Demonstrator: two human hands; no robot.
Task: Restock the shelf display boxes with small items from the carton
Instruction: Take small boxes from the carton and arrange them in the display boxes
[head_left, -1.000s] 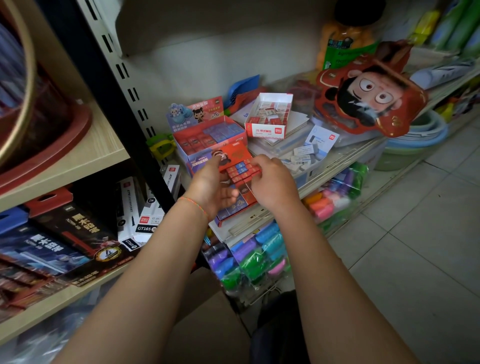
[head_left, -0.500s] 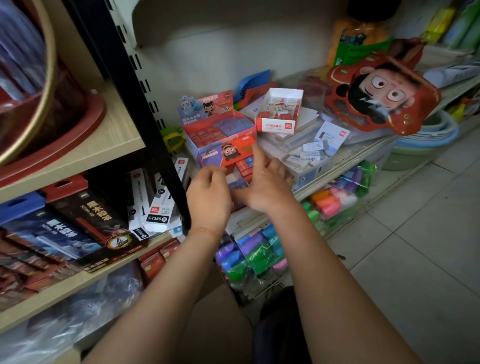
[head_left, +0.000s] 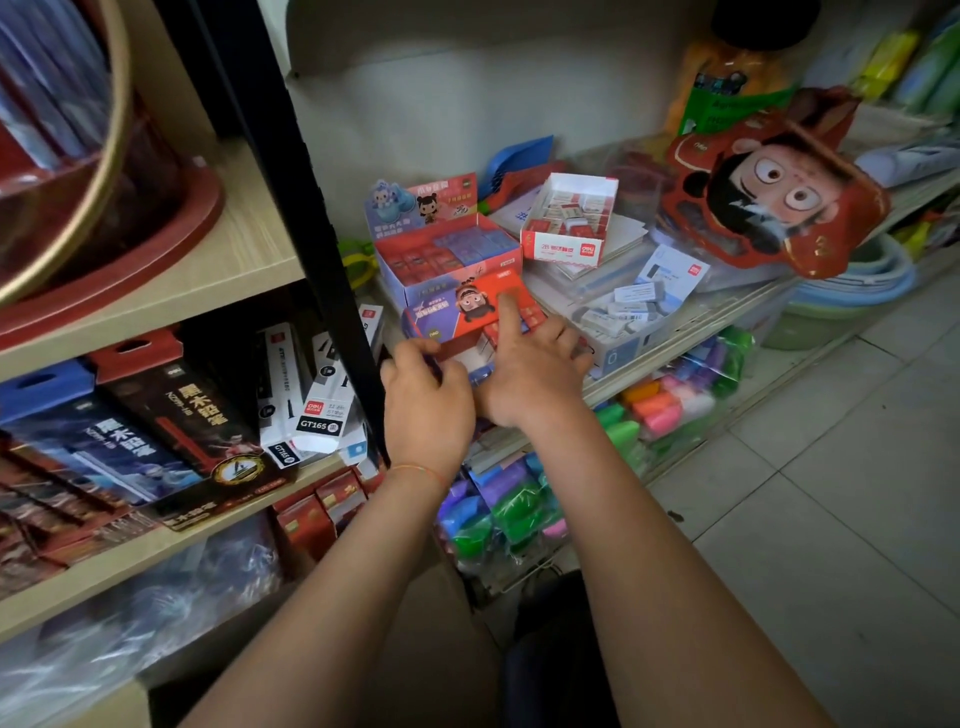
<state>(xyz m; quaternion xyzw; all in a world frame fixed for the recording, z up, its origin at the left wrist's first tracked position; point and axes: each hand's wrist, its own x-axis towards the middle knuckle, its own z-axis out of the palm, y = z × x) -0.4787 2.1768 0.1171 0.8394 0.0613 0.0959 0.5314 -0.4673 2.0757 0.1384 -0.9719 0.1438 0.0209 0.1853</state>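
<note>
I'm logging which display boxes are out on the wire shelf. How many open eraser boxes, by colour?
Red and blue boxes: 2, the back one and the front one under both hands
White and red box: 1
Blue and white box: 1
Total: 4

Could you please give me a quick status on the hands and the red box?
Left hand grips red display box near edge. Right hand on it, forefinger pressing lid. White eraser box behind, untouched.

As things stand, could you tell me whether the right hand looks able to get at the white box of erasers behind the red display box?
Probably yes. The right hand rests on the red display box, the white box of erasers stands open-topped just beyond it, and nothing stands between them.
</note>
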